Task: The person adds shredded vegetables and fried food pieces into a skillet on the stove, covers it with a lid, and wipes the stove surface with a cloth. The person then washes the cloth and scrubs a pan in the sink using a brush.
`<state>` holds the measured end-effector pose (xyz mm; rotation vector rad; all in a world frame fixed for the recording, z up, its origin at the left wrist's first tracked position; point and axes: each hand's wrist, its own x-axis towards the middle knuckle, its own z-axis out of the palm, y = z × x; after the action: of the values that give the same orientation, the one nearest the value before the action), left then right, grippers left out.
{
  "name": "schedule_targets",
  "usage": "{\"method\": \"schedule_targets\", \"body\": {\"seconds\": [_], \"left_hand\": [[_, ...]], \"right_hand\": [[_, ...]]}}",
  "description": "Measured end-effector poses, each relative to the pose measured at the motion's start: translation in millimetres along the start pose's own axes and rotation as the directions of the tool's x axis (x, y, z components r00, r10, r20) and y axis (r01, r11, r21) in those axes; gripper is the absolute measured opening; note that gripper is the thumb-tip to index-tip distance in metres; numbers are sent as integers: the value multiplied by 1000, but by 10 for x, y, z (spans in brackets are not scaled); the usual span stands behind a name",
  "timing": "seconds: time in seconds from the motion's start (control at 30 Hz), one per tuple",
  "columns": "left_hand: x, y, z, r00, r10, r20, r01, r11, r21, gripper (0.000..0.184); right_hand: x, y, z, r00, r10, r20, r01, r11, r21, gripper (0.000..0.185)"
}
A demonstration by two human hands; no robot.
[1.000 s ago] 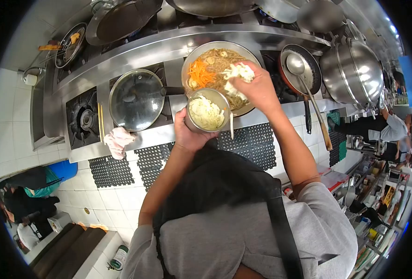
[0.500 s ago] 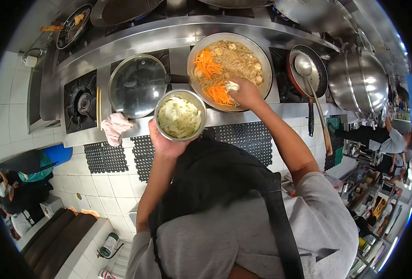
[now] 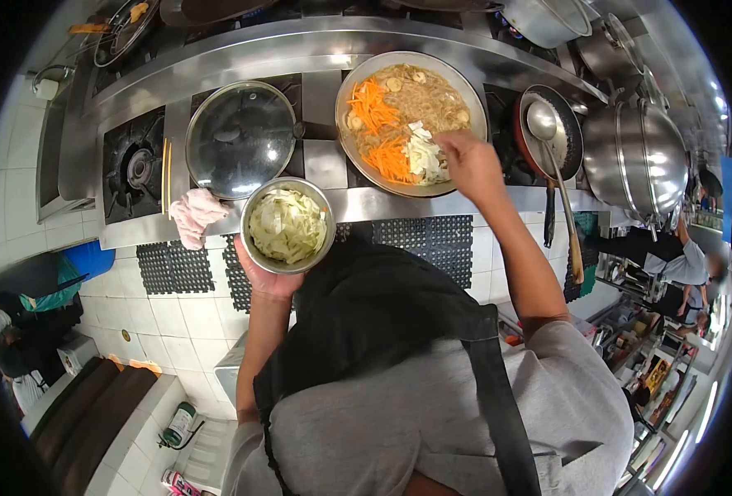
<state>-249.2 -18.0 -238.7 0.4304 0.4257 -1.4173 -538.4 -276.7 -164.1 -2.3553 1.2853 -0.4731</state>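
My left hand (image 3: 267,277) grips a steel bowl (image 3: 330,236) from below and its left side, in front of the stove edge. Sliced cabbage (image 3: 287,223) fills much of it. Over the right rim of a wide pan (image 3: 343,149) is my right hand (image 3: 475,165), fingers curled and pinched downward; whether anything is between them is hidden. Pale cabbage strips (image 3: 425,157) lie in the pan next to those fingertips. Two heaps of shredded carrot (image 3: 372,107) rest to the left, on glassy noodles (image 3: 424,95) in brown broth with round pale slices.
A glass-lidded pan (image 3: 238,140) stands left of the wide pan, with a pink cloth (image 3: 194,217) on the stove edge. To the right, a ladle (image 3: 541,120) rests in a red-sided pan (image 3: 521,124), near large steel bowls (image 3: 622,157). Other people are at far left and right.
My right hand has moved right, away from the carrots, and cabbage strips now lie in the pan. My left hand has shifted left and down with the bowl. The view has shifted slightly.
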Motion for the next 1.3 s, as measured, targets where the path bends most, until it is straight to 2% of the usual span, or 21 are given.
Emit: {"method": "schedule_targets", "body": {"seconds": [0.07,0.1,0.2,0.3,0.4,0.5,0.53,0.63,0.67,0.77,0.97,1.07,1.17,1.27,1.3], "left_hand": [[73,-31,81,1000,1,9,-1,999,48,86],[109,-64,139,997,-19,74,14,998,65,82],[234,-206,383,971,-58,232,41,996,79,71],[384,-365,601,969,-129,212,95,982,165,70],[406,-462,750,930,-232,285,192,968,161,72],[459,-505,670,927,-238,289,179,960,216,72],[475,-519,668,927,-242,286,174,955,241,72],[490,-546,709,920,-277,277,180,927,329,71],[486,-545,696,925,-283,255,205,933,295,70],[451,-547,679,942,-272,196,212,936,280,68],[467,-537,524,926,-313,213,245,924,293,67],[447,-583,535,933,-280,225,241,953,186,66],[482,-591,526,937,-299,179,244,930,275,66],[468,-666,526,920,-324,219,264,928,264,67],[466,-677,511,923,-334,190,289,929,232,69]], "right_hand": [[43,-143,-203,996,68,-53,-56,975,214,25],[77,-244,-298,992,103,-72,-75,943,323,23],[95,-839,-553,987,103,126,-160,756,635,17],[42,-1352,-572,967,-223,126,111,809,577,16],[24,-1392,-389,924,-271,271,58,799,599,20],[0,-1474,-288,889,-381,255,272,887,374,30],[-52,-1487,-200,864,-444,238,395,890,226,42],[-90,-1597,-79,830,-301,470,326,945,29,49],[-28,-1611,-79,779,-245,577,278,960,32,48],[-48,-1490,117,779,-281,561,270,957,104,48],[-19,-1341,274,709,-372,600,288,928,235,40],[-106,-1471,160,835,-301,460,226,951,211,35],[-54,-1379,286,785,-338,519,297,941,164,32],[-110,-1277,388,816,-289,500,230,957,177,30],[-138,-1249,363,831,-277,482,205,958,199,30]]}}
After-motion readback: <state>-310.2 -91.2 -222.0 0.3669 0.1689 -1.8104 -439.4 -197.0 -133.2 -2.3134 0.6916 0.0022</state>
